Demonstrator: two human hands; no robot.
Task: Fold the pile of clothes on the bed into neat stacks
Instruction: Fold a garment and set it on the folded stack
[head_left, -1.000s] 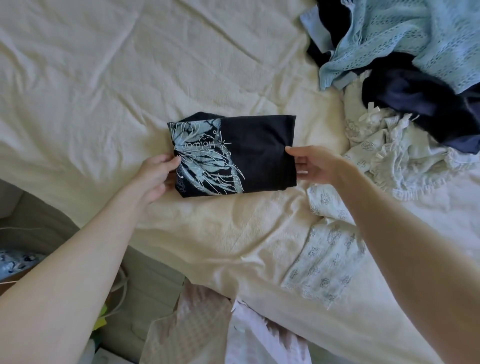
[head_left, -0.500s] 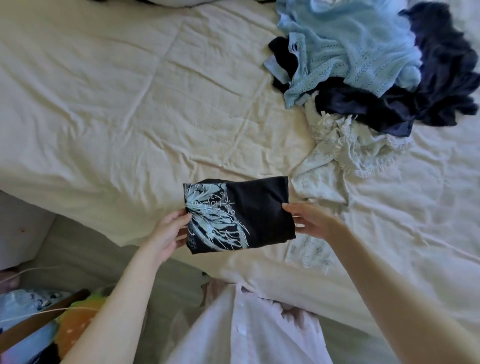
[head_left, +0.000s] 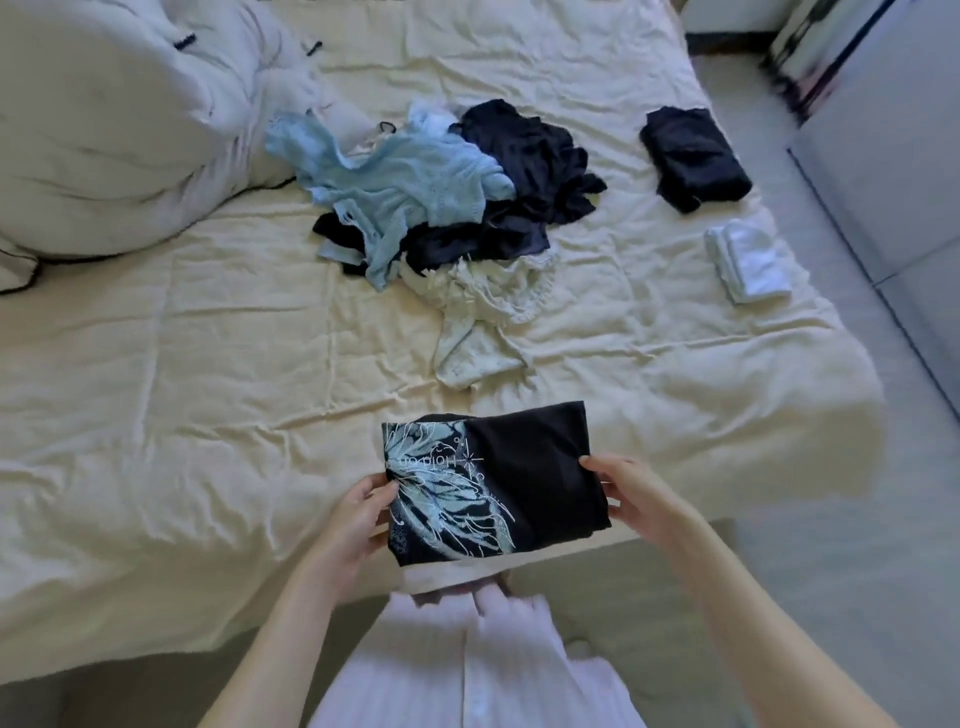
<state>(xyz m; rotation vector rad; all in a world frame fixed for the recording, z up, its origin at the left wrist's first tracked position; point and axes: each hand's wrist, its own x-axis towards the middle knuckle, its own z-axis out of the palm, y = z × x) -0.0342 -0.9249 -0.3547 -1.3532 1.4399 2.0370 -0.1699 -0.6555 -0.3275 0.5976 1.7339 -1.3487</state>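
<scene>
Head camera, sole view | I look forward and down from standing height | bed (head_left: 208, 389) fills frame | hands close below.

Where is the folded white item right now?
In the head view the folded white item lies on the bed near its right edge, below the folded dark garment and right of the unfolded pile.

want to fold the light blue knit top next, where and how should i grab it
Pinch the blue top along its upper left edge, coming from above on the pile's left. It lies over the dark clothes, and that edge is free.
</scene>
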